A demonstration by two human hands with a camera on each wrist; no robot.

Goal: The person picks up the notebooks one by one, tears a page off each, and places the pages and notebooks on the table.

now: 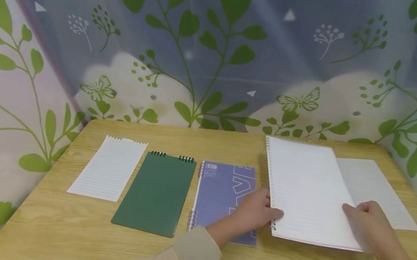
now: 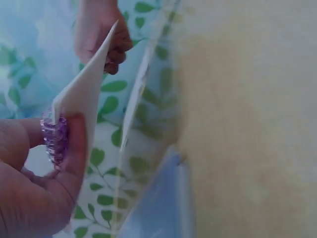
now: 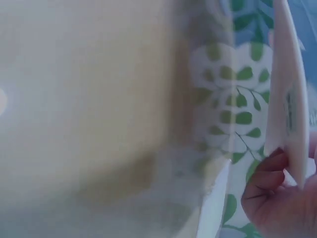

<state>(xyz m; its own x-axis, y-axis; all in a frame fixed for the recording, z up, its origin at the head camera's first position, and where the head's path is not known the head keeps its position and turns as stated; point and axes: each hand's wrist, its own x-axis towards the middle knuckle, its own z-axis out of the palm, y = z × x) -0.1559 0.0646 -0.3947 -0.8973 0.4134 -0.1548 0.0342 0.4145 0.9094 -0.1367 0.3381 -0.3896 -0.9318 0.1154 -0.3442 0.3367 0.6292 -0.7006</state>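
Both hands hold a notebook (image 1: 310,188) up off the table, its white ruled page facing up. My left hand (image 1: 257,209) pinches the near end of its bound edge. In the left wrist view, the fingers and thumb close round purple rings (image 2: 54,139). The right hand (image 1: 372,224) pinches the notebook's right edge, thumb on the page. In the right wrist view, a dark printed label (image 3: 291,109) shows on the notebook's underside. A purple-blue notebook (image 1: 216,195) lies just under and left of the left hand.
Farther left on the wooden table (image 1: 62,234) lie a green top-bound notepad (image 1: 156,195) and a loose ruled sheet (image 1: 108,168) with a torn top edge. Another ruled sheet (image 1: 380,191) lies at the right, partly behind the held notebook. A patterned curtain (image 1: 220,58) hangs behind the table.
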